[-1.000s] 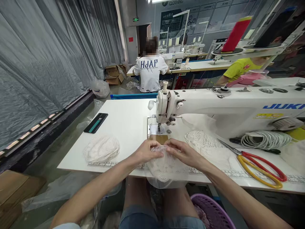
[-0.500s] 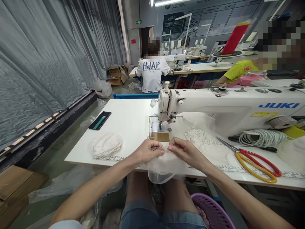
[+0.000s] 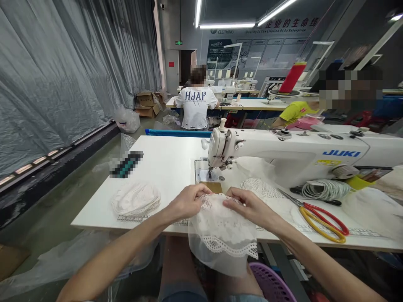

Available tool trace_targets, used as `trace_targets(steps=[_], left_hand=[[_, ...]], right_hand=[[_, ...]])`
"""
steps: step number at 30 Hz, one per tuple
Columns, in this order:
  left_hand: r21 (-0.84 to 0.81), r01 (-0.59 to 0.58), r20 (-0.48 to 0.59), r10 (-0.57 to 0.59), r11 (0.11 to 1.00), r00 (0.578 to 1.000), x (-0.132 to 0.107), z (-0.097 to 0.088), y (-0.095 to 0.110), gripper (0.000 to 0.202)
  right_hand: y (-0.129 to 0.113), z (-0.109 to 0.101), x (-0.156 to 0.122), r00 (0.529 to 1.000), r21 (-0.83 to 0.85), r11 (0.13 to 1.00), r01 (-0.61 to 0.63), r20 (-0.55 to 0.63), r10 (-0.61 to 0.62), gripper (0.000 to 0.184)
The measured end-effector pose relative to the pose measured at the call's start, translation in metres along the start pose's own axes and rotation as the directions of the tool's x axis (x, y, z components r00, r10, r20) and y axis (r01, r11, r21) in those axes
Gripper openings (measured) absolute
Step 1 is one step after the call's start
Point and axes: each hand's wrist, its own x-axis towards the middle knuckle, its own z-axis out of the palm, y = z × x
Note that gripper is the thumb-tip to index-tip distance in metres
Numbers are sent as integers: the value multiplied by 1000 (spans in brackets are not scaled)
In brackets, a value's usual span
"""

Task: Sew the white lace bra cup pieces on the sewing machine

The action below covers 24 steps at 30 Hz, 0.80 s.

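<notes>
A white lace piece (image 3: 225, 228) with a scalloped openwork border hangs over the table's front edge, a sheer layer showing below it. My left hand (image 3: 189, 201) pinches its upper left corner. At the upper right, my right hand (image 3: 247, 204) is closed on the same lace. Both hands are just in front of the sewing machine's needle area (image 3: 210, 173), and the lace is not under the needle. A stack of white lace pieces (image 3: 137, 199) lies left of my left hand. More openwork lace (image 3: 261, 188) rests to the right, beside the machine bed.
Scissors with red and yellow handles (image 3: 324, 222) lie at the right, near a coiled pale cord (image 3: 324, 191). The white JUKI machine (image 3: 302, 149) spans the table's right side. A purple basket (image 3: 272, 283) stands below. One person in a white shirt (image 3: 197, 107) sits ahead.
The lace has spread open between my hands and hangs lower, its scalloped border now plain to see. My hands stay close to the same spot. The view has tipped upward and turned right.
</notes>
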Motion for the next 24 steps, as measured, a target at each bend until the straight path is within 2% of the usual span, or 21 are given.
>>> trace_targets(steps=[3, 5, 9, 15, 24], left_hand=[[48, 68, -23, -67, 997, 998, 34, -8, -12, 32], [75, 77, -46, -74, 994, 996, 54, -9, -22, 35], [79, 49, -60, -44, 996, 997, 78, -9, -36, 24], [43, 34, -103, -30, 998, 994, 85, -12, -41, 12], [150, 45, -138, -24, 988, 990, 87, -8, -43, 13]], right_hand=[[24, 3, 28, 998, 5, 998, -56, -9, 56, 36], [37, 4, 43, 996, 6, 996, -85, -13, 85, 38], [45, 2, 56, 992, 7, 992, -124, 1, 124, 38], [41, 4, 60, 983, 17, 983, -185, 8, 184, 46], [35, 12, 65, 969, -70, 975, -209, -147, 197, 45]])
